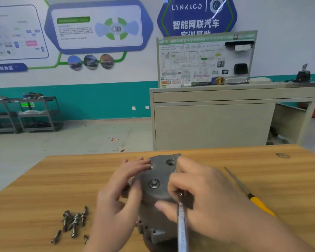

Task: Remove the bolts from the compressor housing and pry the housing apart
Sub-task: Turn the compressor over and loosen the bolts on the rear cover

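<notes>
On a wood-grain desk (pixel 44 179), a dull grey cast-metal compressor housing (pixel 158 195) stands between a person's two hands, near the desk's front edge. Its rounded top face carries one bolt (pixel 154 183) seated in a recessed washer and an open round hole (pixel 170 162). The left hand (pixel 120 193) rests against the housing's left side, fingers loosely extended over its top edge. The right hand (pixel 202 193) is curled around a shiny steel wrench (pixel 182 222) held against the housing's right side. A loose heap of removed bolts (pixel 73 222) lies to the left on the desk; a yellow-handled screwdriver (pixel 249 195) lies to the right. A blue wall sign (pixel 196 15) reads "LYNK&CO".
</notes>
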{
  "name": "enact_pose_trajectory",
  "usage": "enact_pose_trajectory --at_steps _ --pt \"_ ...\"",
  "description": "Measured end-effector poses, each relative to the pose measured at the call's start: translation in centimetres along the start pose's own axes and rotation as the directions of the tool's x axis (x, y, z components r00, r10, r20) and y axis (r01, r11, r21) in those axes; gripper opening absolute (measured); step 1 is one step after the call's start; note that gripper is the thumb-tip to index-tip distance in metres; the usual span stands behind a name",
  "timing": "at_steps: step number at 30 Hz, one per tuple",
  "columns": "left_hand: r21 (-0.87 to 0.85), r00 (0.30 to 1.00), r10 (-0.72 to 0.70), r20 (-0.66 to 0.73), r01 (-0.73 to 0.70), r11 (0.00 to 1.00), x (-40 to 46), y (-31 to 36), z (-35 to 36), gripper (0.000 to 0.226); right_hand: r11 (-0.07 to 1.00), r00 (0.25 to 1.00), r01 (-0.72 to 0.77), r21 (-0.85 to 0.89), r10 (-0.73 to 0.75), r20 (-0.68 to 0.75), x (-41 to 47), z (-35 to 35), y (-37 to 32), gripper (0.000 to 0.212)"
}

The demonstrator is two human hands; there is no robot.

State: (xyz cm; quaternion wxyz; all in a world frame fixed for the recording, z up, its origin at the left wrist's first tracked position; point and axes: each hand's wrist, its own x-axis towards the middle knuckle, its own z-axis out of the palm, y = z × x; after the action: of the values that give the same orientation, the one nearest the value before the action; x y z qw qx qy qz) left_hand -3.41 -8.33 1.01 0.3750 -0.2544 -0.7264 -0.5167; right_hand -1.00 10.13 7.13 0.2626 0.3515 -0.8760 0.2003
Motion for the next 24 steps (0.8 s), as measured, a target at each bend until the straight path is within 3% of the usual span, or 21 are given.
enact_pose_trajectory --at_steps 3,5,7,10,12,17,19,24 --pt "0.188 0.916 -0.005 0.401 -0.077 0.979 2.8 2.4 1.2 0.039 0.95 0.983 0.019 0.312 0.039 -0.179 -2.3 0.6 1.5 0.022" --pt "0.348 0.861 -0.087 0.501 -0.109 0.931 3.6 3.0 2.3 0.046 0.885 0.969 0.015 0.465 0.102 -0.227 -3.2 0.8 2.2 0.018" --pt "0.427 0.847 -0.154 0.51 -0.093 0.899 4.4 3.3 2.9 0.048 0.855 0.958 -0.008 0.519 0.156 -0.242 -3.5 1.0 2.7 0.024" --pt "0.438 0.844 -0.228 0.486 -0.01 0.899 5.2 2.9 3.3 0.037 0.804 0.946 -0.049 0.592 0.227 -0.23 -3.4 1.3 3.5 0.026" --pt "0.428 0.848 -0.269 0.457 0.056 0.902 5.1 3.1 3.4 0.026 0.698 0.928 -0.066 0.713 0.305 -0.213 -3.3 1.5 4.0 0.02" --pt "0.34 0.888 -0.322 0.329 0.207 0.917 5.2 3.8 3.9 0.009 0.278 0.877 0.01 0.961 0.459 -0.142 -2.0 1.3 4.5 0.003" --pt "0.25 0.915 -0.308 0.261 0.244 0.937 5.3 4.3 3.8 0.01 0.124 0.876 0.054 0.991 0.47 -0.107 -1.2 1.2 4.3 0.008" --pt "0.271 0.993 -0.113 0.023 0.102 0.957 4.8 4.0 0.9 0.014 -0.247 0.833 0.124 0.961 0.553 0.035 -0.1 1.3 3.0 0.02"
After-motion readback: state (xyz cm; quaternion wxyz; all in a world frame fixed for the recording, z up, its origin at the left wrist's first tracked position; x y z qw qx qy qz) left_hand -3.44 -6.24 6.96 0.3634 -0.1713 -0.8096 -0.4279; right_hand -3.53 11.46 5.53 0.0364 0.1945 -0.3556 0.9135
